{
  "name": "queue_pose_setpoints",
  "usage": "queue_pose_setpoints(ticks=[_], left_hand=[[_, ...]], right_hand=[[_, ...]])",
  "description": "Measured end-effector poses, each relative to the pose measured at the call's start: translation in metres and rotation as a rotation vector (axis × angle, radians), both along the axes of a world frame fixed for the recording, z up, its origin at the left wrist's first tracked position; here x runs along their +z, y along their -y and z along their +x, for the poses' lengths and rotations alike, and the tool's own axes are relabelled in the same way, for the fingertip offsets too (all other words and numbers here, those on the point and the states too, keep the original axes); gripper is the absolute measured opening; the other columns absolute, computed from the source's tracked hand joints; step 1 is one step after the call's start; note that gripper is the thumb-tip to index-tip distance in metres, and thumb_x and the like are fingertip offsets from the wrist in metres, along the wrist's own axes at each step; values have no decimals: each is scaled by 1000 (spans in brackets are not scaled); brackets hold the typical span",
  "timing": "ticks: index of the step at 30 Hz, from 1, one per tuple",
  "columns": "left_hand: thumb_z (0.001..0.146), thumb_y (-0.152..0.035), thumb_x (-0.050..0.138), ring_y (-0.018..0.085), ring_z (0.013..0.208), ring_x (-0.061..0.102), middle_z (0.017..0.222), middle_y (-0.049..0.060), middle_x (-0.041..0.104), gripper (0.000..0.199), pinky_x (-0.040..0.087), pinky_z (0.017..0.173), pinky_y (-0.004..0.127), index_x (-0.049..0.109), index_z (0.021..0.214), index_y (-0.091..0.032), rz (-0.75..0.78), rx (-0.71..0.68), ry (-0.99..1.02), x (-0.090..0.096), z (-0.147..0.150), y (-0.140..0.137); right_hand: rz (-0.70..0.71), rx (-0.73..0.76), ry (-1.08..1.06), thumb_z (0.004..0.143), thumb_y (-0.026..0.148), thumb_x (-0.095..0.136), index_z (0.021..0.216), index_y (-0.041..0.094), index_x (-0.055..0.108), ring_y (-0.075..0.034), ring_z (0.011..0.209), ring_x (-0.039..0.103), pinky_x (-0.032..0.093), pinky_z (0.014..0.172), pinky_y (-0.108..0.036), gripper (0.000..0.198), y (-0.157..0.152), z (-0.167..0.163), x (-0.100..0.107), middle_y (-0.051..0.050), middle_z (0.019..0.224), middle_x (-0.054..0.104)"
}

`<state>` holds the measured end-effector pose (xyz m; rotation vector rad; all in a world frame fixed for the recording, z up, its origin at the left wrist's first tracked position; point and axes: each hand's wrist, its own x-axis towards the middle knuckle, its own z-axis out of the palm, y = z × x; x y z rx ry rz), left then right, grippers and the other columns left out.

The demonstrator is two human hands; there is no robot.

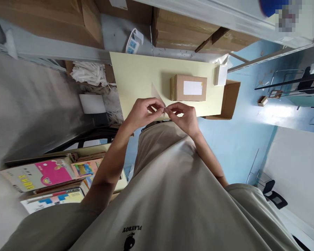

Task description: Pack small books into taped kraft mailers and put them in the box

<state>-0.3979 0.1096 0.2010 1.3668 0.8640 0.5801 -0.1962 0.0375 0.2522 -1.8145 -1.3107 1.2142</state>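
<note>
My left hand [145, 113] and my right hand [184, 116] meet above the near edge of a pale yellow tabletop [136, 76], fingertips almost touching. Each hand is closed in a pinch on a thin, see-through sheet [157, 92]. The sheet rises to a point just beyond my left fingers; the part between the fingertips is too small to make out. Beyond my right hand lies a closed brown cardboard box [179, 91] with a white label [193, 88] on its upper face. Neither hand touches the box.
A small white box [221, 75] stands at the table's right end, beside an open carton [231, 99]. Large cartons [183, 29] and a power strip [132, 45] line the back. White packing material [89, 73] and a bin of printed flat packages [52, 172] are leftward.
</note>
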Motion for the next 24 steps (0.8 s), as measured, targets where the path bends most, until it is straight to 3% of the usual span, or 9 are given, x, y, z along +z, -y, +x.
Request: queue_pose_setpoints(ticks=[4, 7, 14, 18, 21, 24], left_hand=[[90, -48, 80, 21, 87, 79, 92, 6, 84, 26, 65, 80, 31, 79, 91, -21, -16, -9, -16, -1, -1, 1], [88, -48, 79, 21, 84, 77, 91, 6, 83, 27, 64, 76, 31, 78, 90, -22, -45, 55, -43, -18, -4, 2], [86, -36, 79, 18, 77, 72, 78, 4, 76, 17, 58, 71, 29, 71, 84, -21, -260, 291, -234, -106, -42, -8], [95, -26, 70, 17, 85, 74, 81, 2, 73, 12, 60, 80, 29, 63, 87, -22, -470, 597, -458, -140, -87, -20], [101, -26, 59, 18, 90, 74, 78, 0, 66, 17, 59, 85, 33, 51, 85, -25, -528, 793, -611, -144, -122, -36], [105, -35, 56, 17, 84, 70, 66, -4, 52, 33, 54, 80, 32, 38, 79, -28, -482, 786, -664, -132, -147, -54]], right_hand=[[-8, -10, 24, 103, 57, 78, 95, 27, 80, -23, 93, 83, 72, 90, -40, 31, -1, 0, -7, -4, 99, 86], [-10, -39, 65, 98, 49, 79, 91, 28, 76, -23, 89, 81, 71, 87, -39, 22, -2, 1, -12, -3, 93, 84], [-15, -116, 136, 86, 33, 77, 82, 27, 72, -22, 78, 77, 66, 80, -39, 8, 1, 13, -21, -1, 82, 81], [-28, -147, 77, 84, 36, 77, 81, 27, 72, -24, 78, 79, 65, 77, -39, 11, 3, 20, -20, -2, 81, 81], [-33, -206, 33, 84, 38, 77, 81, 26, 73, -24, 76, 79, 64, 73, -38, 12, 4, 24, -18, -3, 79, 81], [-11, -244, -6, 86, 39, 77, 80, 27, 72, -24, 75, 79, 65, 72, -38, 14, 4, 25, -17, -3, 77, 80]])
